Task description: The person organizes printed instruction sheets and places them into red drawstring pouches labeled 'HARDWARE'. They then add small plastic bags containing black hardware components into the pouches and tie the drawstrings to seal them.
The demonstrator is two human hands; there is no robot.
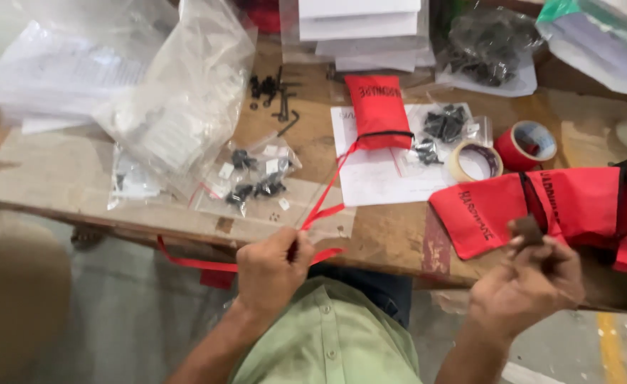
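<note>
Pinching a red ribbon (pixel 324 213) at the worktop's (pixel 391 235) near edge, the left hand (pixel 271 274) trails it from a drawn-shut red pouch (pixel 377 110); right hand (pixel 527 281) fingers curl around a small dark piece (pixel 529 231); other pouches (pixel 555 213) wait.

Bright, even, diffuse light, daylight-like, no single source visible. Shadows soft and short; darker band under front edge of wooden table (pixel 391 242). Clear plastic bags (pixel 185 92) upper left washed out, glare on folds, paper beneath nearly blown white. Whole frame soft, slight motion smear. Right hand (pixel 530 281) and small dark piece at its fingertips blurred, detail unreadable. Left hand (pixel 271 270) somewhat sharper. Brown out-of-focus mass at lower left edge. Mild wide-angle bending near corners. Reds saturated.
</note>
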